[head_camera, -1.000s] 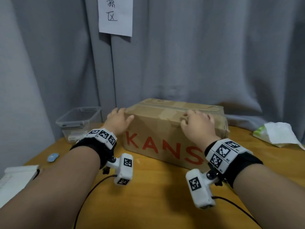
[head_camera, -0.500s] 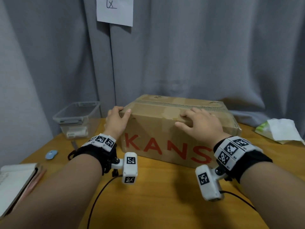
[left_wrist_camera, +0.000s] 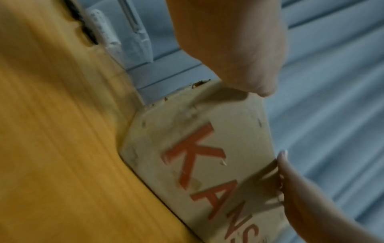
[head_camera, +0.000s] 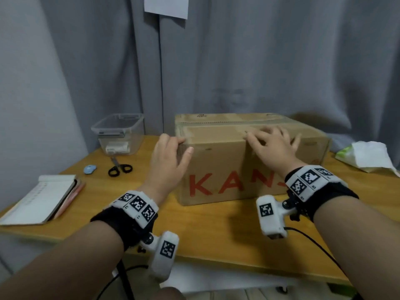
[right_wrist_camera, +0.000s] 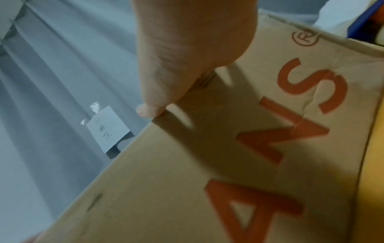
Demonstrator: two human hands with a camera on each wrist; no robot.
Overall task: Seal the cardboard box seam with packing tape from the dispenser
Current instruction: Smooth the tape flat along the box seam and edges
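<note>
We had both hands on the cardboard box [head_camera: 242, 161]: left hand [head_camera: 168, 161] at its near-left top corner, fingers loosely spread against the edge, gripping nothing; right hand [head_camera: 275, 148] flat on the top face, fingers splayed and released, just short of the seam [head_camera: 229, 123]. The seam ran left-right across the top, just beyond the right fingertips, so we judged the right hand the nearer one for laying tape along that long axis. The box sat on the wooden table [head_camera: 216, 230], printed side toward us. We saw no tape dispenser in any view. Farther left of the left hand lay scissors [head_camera: 120, 168], a small blue object [head_camera: 89, 169] and a notebook [head_camera: 43, 198]; beyond those a clear plastic bin [head_camera: 118, 131]. Right of the box lay a white bag [head_camera: 368, 156]. A grey curtain [head_camera: 259, 61] closed the back.
</note>
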